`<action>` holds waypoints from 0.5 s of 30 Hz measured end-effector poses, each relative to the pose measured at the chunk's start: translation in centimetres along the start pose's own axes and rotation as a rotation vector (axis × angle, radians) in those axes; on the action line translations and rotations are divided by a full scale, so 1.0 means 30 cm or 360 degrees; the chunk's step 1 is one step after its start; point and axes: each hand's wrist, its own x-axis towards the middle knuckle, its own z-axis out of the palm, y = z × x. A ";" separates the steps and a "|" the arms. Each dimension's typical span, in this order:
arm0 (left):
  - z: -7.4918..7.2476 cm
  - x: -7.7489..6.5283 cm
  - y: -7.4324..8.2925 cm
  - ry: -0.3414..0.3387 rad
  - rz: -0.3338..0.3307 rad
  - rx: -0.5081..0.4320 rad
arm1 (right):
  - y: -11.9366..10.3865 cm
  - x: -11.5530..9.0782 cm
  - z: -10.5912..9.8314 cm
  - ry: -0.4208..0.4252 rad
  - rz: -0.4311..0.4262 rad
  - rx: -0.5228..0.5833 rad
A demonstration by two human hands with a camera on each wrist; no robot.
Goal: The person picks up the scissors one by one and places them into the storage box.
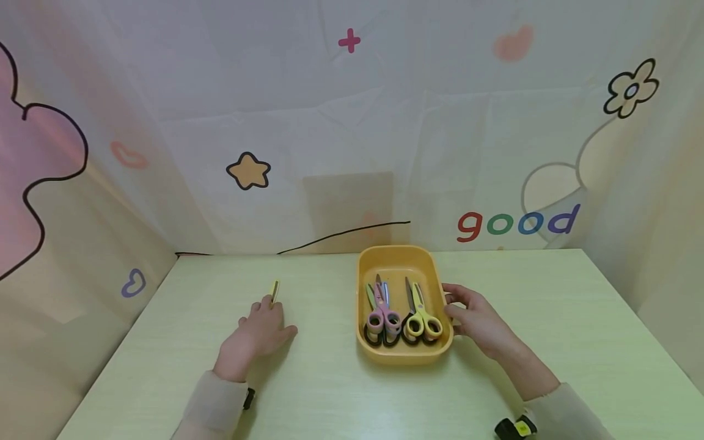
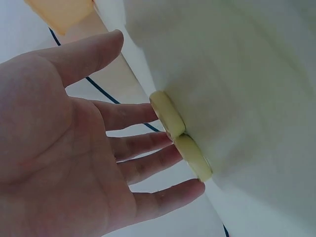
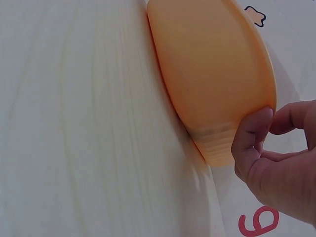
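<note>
A pair of yellow scissors point(image 1: 275, 288) lies on the table, partly hidden under my left hand point(image 1: 256, 336). In the left wrist view, straight fingers of that hand touch the scissors' two yellow handle loops point(image 2: 170, 116). My right hand point(image 1: 484, 321) holds the right rim of a yellow tray point(image 1: 404, 359), its bent fingers at the rim and outer wall. Inside the tray lie pink scissors point(image 1: 383, 315), yellow scissors point(image 1: 422, 318) and others with black handles point(image 1: 373, 337). Handles point toward me, blades away.
The pale wooden table point(image 1: 324, 391) runs back to a printed curtain point(image 1: 264, 73) that hangs behind it and along both sides. The tray stands right of the table's middle, apart from the scissors under my left hand.
</note>
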 end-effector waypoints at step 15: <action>0.016 0.030 0.100 -0.0012 0.0097 0.0029 | -0.009 -0.011 0.004 -0.0006 0.0012 -0.0001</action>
